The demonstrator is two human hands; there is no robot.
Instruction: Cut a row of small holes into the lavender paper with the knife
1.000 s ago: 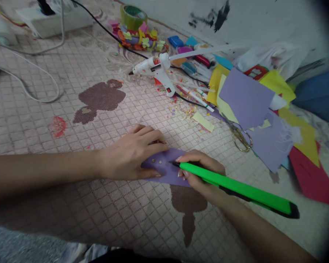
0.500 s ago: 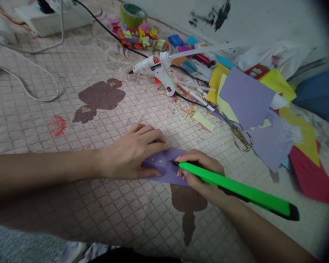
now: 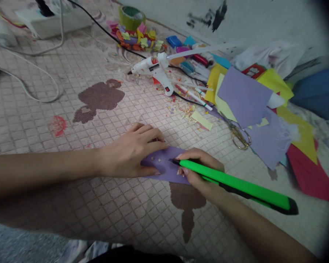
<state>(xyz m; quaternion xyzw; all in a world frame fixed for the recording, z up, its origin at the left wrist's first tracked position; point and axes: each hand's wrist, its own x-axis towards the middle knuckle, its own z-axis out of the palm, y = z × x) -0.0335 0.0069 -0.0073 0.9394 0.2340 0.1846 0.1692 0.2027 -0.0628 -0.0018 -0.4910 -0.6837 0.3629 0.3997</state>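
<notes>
A small purple paper piece point(image 3: 167, 170) with a few small holes lies on a pink checked mat point(image 3: 126, 208). My left hand point(image 3: 131, 151) lies flat on its left part, fingers stretched out and pressing it down. My right hand point(image 3: 199, 170) is closed round a bright green utility knife point(image 3: 235, 186), whose dark tip touches the paper next to the holes.
A white glue gun point(image 3: 156, 69) with a black cord lies further back. Behind it are a green tape roll point(image 3: 131, 16), coloured paper scraps, markers and stacked paper sheets point(image 3: 246, 98). Scissors point(image 3: 238, 135) lie to the right. White cables point(image 3: 30, 76) cross the left.
Both hands keep their places on the purple piece. The knife tip has shifted only slightly.
</notes>
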